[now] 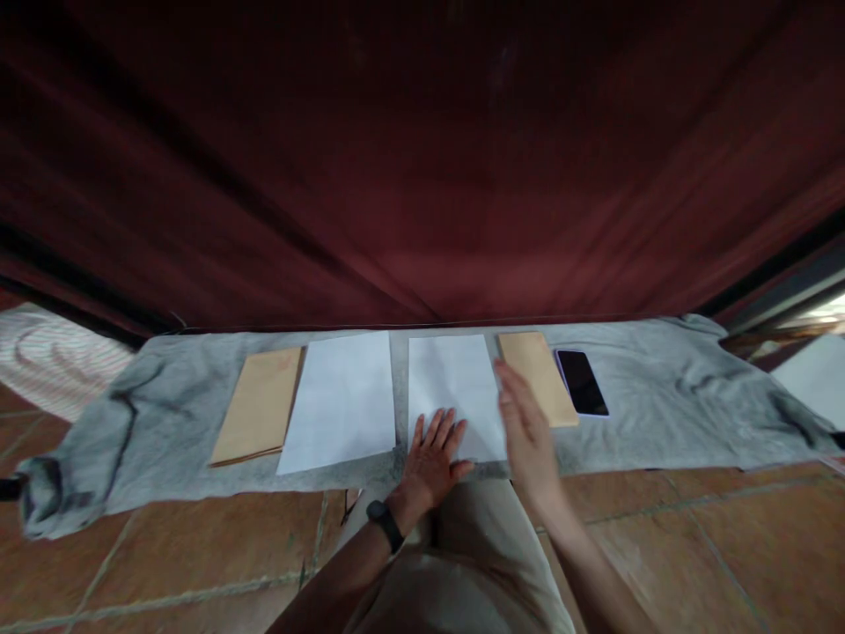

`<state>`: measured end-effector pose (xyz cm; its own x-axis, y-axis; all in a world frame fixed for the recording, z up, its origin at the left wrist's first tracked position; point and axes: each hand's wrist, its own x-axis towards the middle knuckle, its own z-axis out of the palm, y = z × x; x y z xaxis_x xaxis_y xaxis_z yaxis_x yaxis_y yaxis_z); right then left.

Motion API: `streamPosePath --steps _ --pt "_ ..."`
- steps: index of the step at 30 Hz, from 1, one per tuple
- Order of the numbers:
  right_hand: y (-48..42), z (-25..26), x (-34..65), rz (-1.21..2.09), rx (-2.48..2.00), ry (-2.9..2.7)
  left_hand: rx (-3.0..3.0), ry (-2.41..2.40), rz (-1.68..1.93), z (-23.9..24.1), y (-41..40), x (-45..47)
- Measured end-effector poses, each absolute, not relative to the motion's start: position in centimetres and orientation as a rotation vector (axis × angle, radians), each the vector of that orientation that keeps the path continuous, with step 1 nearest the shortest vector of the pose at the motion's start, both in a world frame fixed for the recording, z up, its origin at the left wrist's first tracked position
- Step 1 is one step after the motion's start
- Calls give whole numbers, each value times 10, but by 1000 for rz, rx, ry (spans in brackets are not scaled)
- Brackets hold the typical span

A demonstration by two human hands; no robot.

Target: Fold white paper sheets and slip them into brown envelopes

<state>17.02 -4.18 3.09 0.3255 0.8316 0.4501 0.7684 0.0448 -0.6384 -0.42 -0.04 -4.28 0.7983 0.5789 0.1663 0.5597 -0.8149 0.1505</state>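
My left hand (435, 456) lies flat with its fingers spread on the lower edge of a white sheet of paper (451, 370). Beside that sheet's right edge is my right hand (526, 430), turned on its side and slightly blurred, its fingers stretched out and holding nothing visible; whether it touches the paper I cannot tell. Partly behind the right hand lies a brown paper envelope (540, 374). To the left are more white paper (344, 401) and a small stack of brown envelopes (259, 403), the paper overlapping or touching the stack's edge.
A grey cloth (660, 387) covers the long narrow surface. A phone (582, 382) in a light purple case lies right of the brown envelope. Behind the surface hangs a dark red curtain-like sheet (449, 194). Below is a tiled floor (217, 555).
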Motion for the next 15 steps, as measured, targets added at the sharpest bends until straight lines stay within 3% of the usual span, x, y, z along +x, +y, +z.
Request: streamPosePath --steps 8,15 --pt "-34 -59 160 -25 -1944 -1807 2895 1008 328 -38 -6 -1" --pt "-47 -66 172 -181 -1986 -1829 2860 1184 410 -50 -11 -8"
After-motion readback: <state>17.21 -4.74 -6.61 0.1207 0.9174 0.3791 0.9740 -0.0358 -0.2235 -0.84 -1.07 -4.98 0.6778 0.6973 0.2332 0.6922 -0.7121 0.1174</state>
